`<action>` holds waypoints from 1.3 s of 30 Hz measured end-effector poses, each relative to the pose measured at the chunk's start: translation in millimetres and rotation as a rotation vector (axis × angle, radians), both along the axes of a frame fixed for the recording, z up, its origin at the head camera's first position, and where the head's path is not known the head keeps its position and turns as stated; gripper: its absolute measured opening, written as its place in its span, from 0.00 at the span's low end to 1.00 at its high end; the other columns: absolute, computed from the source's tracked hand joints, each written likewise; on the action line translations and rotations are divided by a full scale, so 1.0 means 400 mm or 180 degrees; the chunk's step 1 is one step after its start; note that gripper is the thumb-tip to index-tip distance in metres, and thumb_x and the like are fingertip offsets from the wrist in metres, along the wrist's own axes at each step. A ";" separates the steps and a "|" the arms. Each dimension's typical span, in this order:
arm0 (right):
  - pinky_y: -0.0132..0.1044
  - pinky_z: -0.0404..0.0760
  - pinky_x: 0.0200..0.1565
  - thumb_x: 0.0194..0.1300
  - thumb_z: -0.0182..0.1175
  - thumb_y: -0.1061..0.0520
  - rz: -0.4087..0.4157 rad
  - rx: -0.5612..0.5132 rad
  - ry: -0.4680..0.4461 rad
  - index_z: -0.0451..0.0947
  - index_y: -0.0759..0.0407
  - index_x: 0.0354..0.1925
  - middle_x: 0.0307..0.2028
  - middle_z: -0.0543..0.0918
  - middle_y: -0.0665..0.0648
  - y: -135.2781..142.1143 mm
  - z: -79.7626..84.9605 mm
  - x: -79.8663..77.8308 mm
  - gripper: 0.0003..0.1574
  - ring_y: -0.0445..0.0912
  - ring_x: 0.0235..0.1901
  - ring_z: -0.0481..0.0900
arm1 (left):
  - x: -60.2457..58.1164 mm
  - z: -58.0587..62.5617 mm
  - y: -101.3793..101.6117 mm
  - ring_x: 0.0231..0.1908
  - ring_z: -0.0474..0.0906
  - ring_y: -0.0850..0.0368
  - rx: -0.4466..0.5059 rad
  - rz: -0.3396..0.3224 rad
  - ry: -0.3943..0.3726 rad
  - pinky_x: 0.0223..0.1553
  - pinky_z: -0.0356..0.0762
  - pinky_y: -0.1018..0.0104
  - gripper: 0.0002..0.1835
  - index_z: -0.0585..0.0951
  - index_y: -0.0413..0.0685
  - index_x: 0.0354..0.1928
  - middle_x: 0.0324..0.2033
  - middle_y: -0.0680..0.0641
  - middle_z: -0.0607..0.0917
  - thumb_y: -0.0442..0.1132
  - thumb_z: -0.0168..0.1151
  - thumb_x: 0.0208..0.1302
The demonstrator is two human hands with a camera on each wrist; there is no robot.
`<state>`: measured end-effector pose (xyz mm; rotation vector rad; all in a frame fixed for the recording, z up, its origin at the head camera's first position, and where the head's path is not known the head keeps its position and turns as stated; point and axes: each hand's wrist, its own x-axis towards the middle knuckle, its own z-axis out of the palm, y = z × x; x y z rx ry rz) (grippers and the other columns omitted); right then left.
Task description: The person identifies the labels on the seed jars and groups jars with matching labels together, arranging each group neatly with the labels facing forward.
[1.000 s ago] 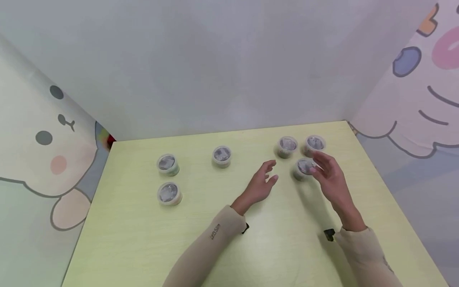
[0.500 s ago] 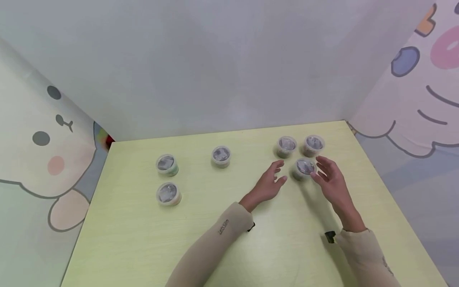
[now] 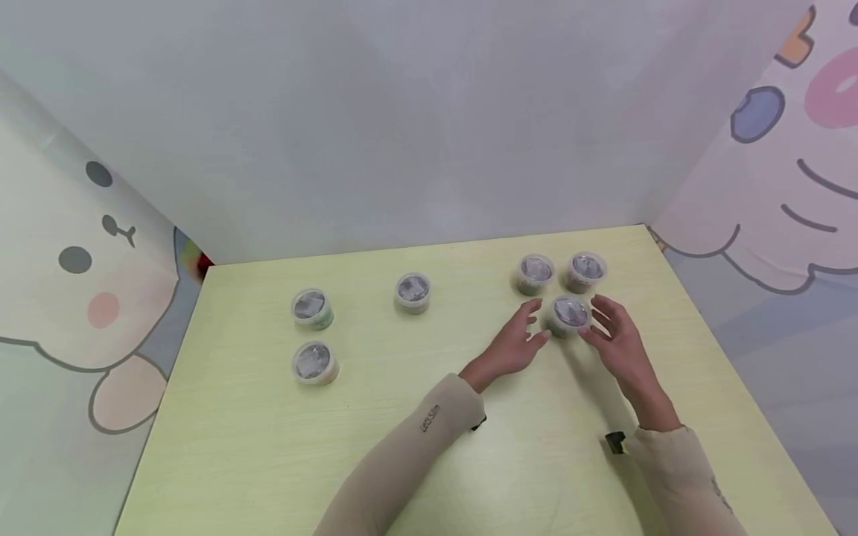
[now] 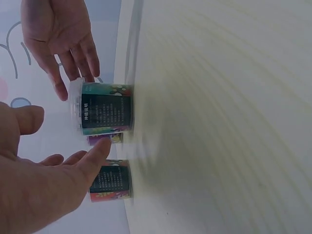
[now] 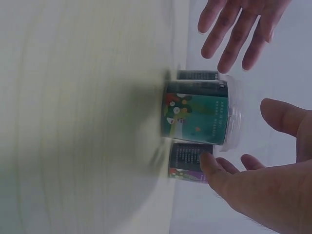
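A small plastic cup [image 3: 570, 314] with a clear lid stands upright on the pale yellow table. Its printed green and dark label [image 5: 200, 109] shows in the right wrist view. My left hand [image 3: 512, 344] is just left of this cup, thumb and fingers spread apart and gently bent. On the cup's other side is my right hand [image 3: 618, 342], its fingers close to the lid and curved toward it. Neither hand grips anything. Right behind stand two similar lidded cups, one at the back left [image 3: 535, 274] and one at the back right [image 3: 586, 271].
Another lidded cup [image 3: 412, 292] stands near the table's back middle. Two more are on the left, a rear cup [image 3: 312, 308] and a front cup [image 3: 315, 362]. A grey wall [image 3: 429, 134] rises behind the table [image 3: 255, 461], with cartoon-printed sheets at both sides.
My left hand has moved right, up to the side of the nearest right-hand cup. The right hand has shifted only slightly, off the lid's outline. The cups have stayed in place.
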<state>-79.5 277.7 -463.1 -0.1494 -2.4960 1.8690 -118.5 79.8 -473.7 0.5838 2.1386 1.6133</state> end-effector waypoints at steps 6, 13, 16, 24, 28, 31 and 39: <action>0.24 0.68 0.54 0.65 0.57 0.62 0.0050 -0.0006 -0.0061 0.46 0.67 0.69 0.67 0.53 0.69 0.005 -0.010 0.004 0.42 0.63 0.65 0.53 | -0.002 -0.009 0.019 0.63 0.62 0.52 -0.0081 -0.0017 -0.0024 0.55 0.68 0.70 0.31 0.53 0.50 0.70 0.68 0.51 0.58 0.40 0.52 0.69; 0.18 0.69 0.47 0.65 0.56 0.61 0.0088 0.0043 -0.0111 0.45 0.68 0.69 0.67 0.53 0.69 0.006 -0.018 0.003 0.43 0.64 0.64 0.54 | -0.006 -0.020 0.037 0.63 0.62 0.52 -0.0120 -0.0080 -0.0110 0.54 0.68 0.70 0.32 0.51 0.49 0.70 0.68 0.49 0.57 0.42 0.51 0.69; 0.18 0.68 0.46 0.65 0.57 0.61 0.0103 0.0081 -0.0135 0.45 0.69 0.69 0.66 0.54 0.70 0.006 -0.022 0.002 0.43 0.64 0.64 0.55 | -0.007 -0.020 0.040 0.62 0.63 0.53 -0.0160 -0.0070 -0.0128 0.53 0.69 0.70 0.33 0.51 0.49 0.70 0.68 0.48 0.58 0.43 0.52 0.69; 0.19 0.68 0.46 0.65 0.56 0.62 0.0169 0.0233 -0.0218 0.45 0.67 0.69 0.66 0.55 0.70 0.007 -0.017 -0.002 0.43 0.64 0.63 0.56 | -0.008 -0.023 0.050 0.62 0.63 0.53 -0.0128 -0.0114 -0.0233 0.51 0.69 0.72 0.33 0.53 0.47 0.70 0.67 0.46 0.60 0.42 0.53 0.68; 0.20 0.68 0.46 0.65 0.56 0.62 0.0180 0.0249 -0.0274 0.45 0.66 0.70 0.66 0.55 0.71 0.005 -0.017 -0.004 0.43 0.64 0.63 0.56 | -0.009 -0.023 0.053 0.63 0.62 0.53 -0.0086 -0.0154 -0.0249 0.51 0.68 0.73 0.32 0.53 0.47 0.70 0.67 0.46 0.59 0.42 0.52 0.69; 0.20 0.69 0.45 0.65 0.57 0.63 0.0176 0.0233 -0.0299 0.44 0.65 0.70 0.66 0.55 0.71 0.002 -0.019 -0.004 0.44 0.65 0.63 0.57 | -0.007 -0.022 0.053 0.63 0.61 0.53 -0.0054 -0.0164 -0.0242 0.51 0.69 0.74 0.32 0.53 0.46 0.70 0.67 0.46 0.59 0.40 0.52 0.69; 0.53 0.65 0.58 0.64 0.59 0.60 0.0147 0.0406 -0.0217 0.47 0.63 0.70 0.63 0.59 0.70 -0.007 -0.028 -0.003 0.44 0.61 0.61 0.60 | 0.006 -0.013 0.040 0.62 0.63 0.54 -0.0155 -0.0135 -0.0092 0.51 0.68 0.73 0.30 0.55 0.46 0.69 0.66 0.45 0.60 0.41 0.52 0.69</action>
